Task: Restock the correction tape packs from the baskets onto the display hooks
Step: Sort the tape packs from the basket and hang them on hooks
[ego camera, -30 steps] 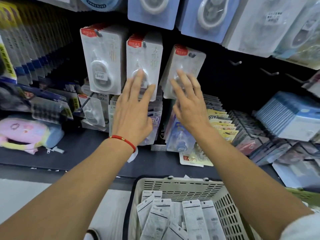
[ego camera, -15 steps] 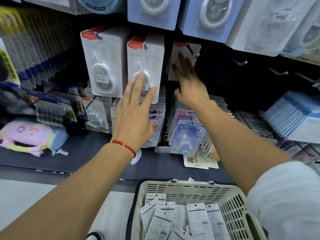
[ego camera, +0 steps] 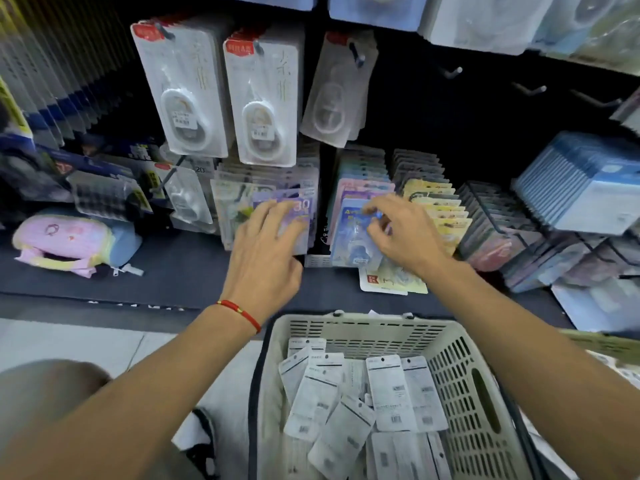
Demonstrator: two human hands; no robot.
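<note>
We are only partway: hooked packs [ego camera: 263, 98] are hanging, basket [ego camera: 460, 344] is holding many, fingers [ego camera: 277, 216] loosely spread, holding nothing.

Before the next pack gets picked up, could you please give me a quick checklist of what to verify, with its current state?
1. Left hand free to grab: ok, fingers relaxed over the purple packs, holding nothing.
2. Right hand free: cannot tell, its fingers curl at the blue pack.
3. Stock left in the basket: ok, many correction tape packs lie inside.
4. Room on the third hook: ok, only a thin bunch of packs hangs there.
5. Bare hooks to the right: ok, unblocked.
6. Loose pack lying on the shelf: not ok, not hung.
</note>
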